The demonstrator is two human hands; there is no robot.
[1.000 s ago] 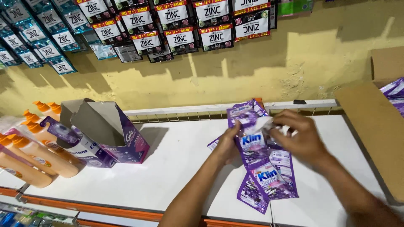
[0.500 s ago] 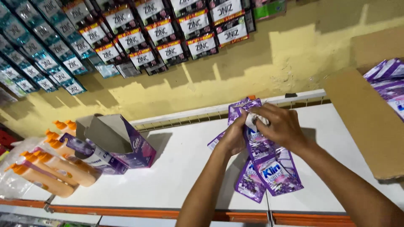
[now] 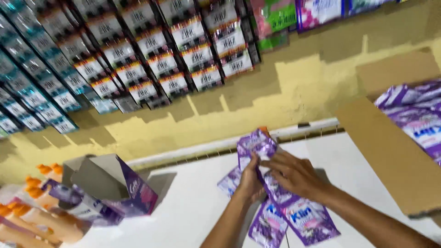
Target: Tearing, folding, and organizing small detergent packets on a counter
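Hands (image 3: 275,177) hold sachet strip (image 3: 280,197) lengthwise, away.

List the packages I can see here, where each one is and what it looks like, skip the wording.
Purple sachet strip: on the white counter, held by the left hand and right hand.
Hanging sachet strips: on the yellow wall, dark with white and red panels.
Teal sachet strips: wall, far left.
Open purple carton: counter, left.
Orange-capped bottles: lying at far left.
Cardboard box: right, holding purple sachets.
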